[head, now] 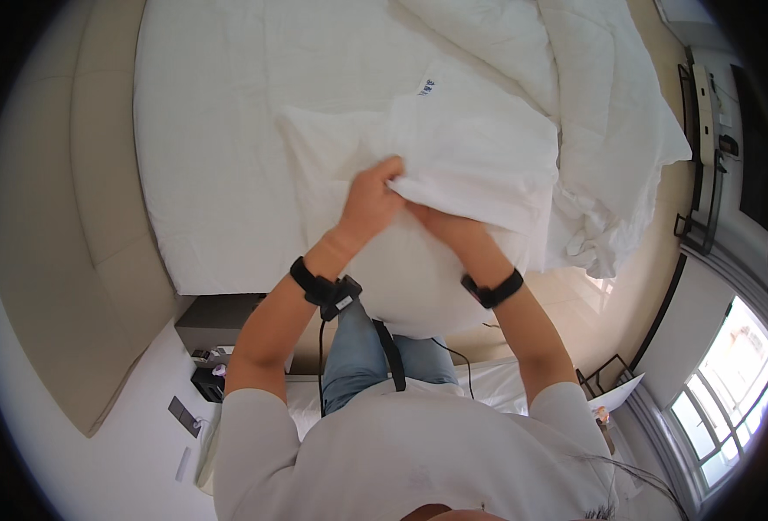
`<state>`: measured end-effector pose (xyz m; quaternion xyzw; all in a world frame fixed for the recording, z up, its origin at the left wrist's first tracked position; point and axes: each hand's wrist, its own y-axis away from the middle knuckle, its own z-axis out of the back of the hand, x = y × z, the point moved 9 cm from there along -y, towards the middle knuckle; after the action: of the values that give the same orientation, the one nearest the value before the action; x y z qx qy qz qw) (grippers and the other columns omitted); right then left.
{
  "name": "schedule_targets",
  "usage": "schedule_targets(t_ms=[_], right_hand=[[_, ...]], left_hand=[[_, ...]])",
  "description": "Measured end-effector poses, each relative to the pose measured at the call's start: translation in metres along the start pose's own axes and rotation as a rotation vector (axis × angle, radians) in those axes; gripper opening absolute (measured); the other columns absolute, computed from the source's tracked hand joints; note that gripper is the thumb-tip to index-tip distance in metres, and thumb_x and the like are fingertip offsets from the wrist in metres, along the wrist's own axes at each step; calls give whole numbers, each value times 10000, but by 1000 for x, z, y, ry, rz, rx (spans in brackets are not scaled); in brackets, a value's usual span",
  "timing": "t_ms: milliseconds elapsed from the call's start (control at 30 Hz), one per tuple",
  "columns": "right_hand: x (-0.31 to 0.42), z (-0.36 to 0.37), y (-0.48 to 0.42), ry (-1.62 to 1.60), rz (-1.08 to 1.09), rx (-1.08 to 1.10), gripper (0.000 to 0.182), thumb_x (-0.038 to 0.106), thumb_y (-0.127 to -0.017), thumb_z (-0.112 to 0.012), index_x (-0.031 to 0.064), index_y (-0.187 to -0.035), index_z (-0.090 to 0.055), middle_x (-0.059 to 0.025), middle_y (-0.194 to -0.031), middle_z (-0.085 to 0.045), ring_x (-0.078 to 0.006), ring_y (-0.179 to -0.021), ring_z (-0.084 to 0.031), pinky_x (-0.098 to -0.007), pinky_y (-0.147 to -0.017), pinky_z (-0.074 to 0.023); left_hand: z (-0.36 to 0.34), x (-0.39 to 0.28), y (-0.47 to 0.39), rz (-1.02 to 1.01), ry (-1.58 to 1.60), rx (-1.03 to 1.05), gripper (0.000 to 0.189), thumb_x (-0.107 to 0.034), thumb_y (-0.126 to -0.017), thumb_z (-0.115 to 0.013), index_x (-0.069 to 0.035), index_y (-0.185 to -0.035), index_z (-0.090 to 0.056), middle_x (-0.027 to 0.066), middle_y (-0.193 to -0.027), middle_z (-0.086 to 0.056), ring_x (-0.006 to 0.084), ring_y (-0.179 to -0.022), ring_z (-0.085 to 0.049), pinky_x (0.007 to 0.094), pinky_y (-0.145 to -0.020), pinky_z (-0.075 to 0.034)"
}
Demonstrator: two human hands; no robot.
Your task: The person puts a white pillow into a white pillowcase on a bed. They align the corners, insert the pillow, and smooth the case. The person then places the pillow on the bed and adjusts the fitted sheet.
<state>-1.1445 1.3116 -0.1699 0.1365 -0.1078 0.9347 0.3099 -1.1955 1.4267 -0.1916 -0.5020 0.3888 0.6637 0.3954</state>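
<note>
A white pillow (423, 286) in front of me rests partly on the bed and bulges over its near edge, against my legs. Loose white pillowcase cloth (475, 156) lies folded across its upper right part. My left hand (372, 198) pinches the edge of this cloth between thumb and fingers. Close beside it, my right hand (452, 226) holds the same edge from below, its fingertips blurred and partly hidden by the fabric. A small white tag (427, 86) with blue writing sticks out at the cloth's far side.
A white sheet (208, 163) covers the bed, with a bunched duvet (599, 130) on the right. The beige padded headboard (104, 163) borders the left. A dark nightstand (215, 319) stands at lower left. Cables (322, 365) hang from my wristbands. A window (726, 397) is at lower right.
</note>
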Motion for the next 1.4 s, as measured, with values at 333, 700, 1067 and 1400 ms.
schedule_targets(t_ms=[333, 700, 1067, 1400], right_hand=[[-19, -21, -40, -396, -168, 364, 399, 291, -885, -565, 47, -1201, -572, -163, -1147, -602, -309, -1023, -585, -391, -843, -485], [-17, 37, 1, -32, -46, 32, 374, 273, -931, -532, 118, -1272, -538, -78, -1265, -568, -281, -1151, -532, -380, -989, -420], [-174, 19, 65, -472, -516, -187, 402, 215, -912, -545, 79, -1288, -515, -116, -1305, -532, -319, -1200, -488, -402, -1022, -386], [-82, -50, 17, -515, -291, 46, 391, 173, -894, -551, 49, -1264, -532, -133, -1291, -540, -344, -1176, -501, -412, -994, -402]], left_hand=[[26, -25, -5, 26, -579, -10, 534, -52, -737, -666, -106, -1247, -517, 113, -977, -564, 323, -850, -567, 399, -684, -496], [41, -16, -24, -154, 61, -266, 297, 58, -735, -626, -30, -1019, -609, 65, -952, -606, 192, -896, -577, 274, -784, -462], [-20, -42, 48, -139, -215, 397, 319, -166, -748, -736, -22, -1009, -623, 160, -833, -642, 297, -776, -642, 337, -713, -502], [-57, -37, 109, -148, -404, 601, 222, -274, -806, -650, -63, -871, -632, 141, -836, -613, 345, -799, -596, 440, -674, -472]])
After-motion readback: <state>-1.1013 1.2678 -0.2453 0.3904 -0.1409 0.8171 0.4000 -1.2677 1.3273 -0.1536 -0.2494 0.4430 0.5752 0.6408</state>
